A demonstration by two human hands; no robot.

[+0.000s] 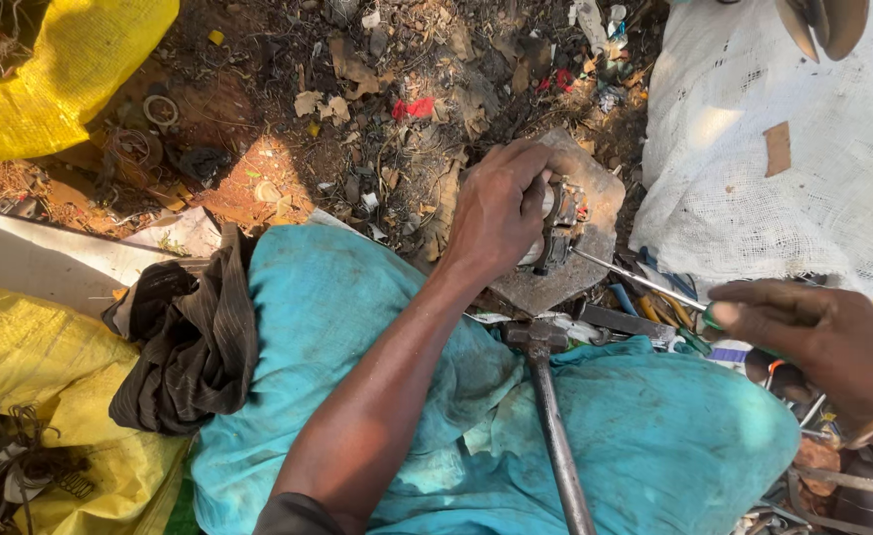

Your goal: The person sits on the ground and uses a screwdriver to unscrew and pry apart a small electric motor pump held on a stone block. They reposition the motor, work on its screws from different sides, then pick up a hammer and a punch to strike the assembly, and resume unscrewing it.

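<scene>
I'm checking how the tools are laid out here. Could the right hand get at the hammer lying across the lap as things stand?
Probably not right away: the right hand is gripping a screwdriver. The hammer itself lies uncovered on the blue cloth with nothing across it, close by.

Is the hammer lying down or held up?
Lying down: the hammer rests on the teal cloth, and neither hand grips it.

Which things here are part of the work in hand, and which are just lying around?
In use:
left hand pressing a small metal part onto a flat stone
right hand holding a screwdriver, tip at the part

Lying about:
hammer resting on the teal cloth
white sack
yellow sack
dark striped cloth
loose tools beside the stone
</scene>
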